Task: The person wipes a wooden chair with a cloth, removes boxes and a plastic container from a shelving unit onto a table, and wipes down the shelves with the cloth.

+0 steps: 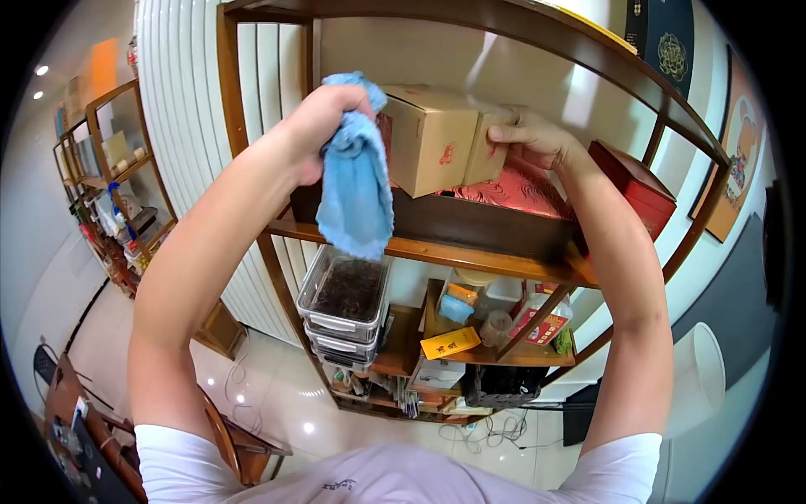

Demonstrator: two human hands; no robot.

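Observation:
My left hand [323,126] is closed around a light blue cloth [357,189], which hangs down in front of the shelf. Just behind it is a gold cardboard box [435,143] with a small red mark. My right hand [537,139] grips a narrower gold box [484,151] at its right side, thumb on the front and the other fingers partly hidden behind. This narrow box stands against the larger one. Both are above a dark wooden tray [470,223] that also contains a red patterned box [520,193].
A dark red box [634,189] sits at the shelf's right end. Below are stacked clear containers [340,294], a yellow packet [451,343] and jars. Cables [495,430] lie on the floor. A wooden chair [231,437] stands at lower left.

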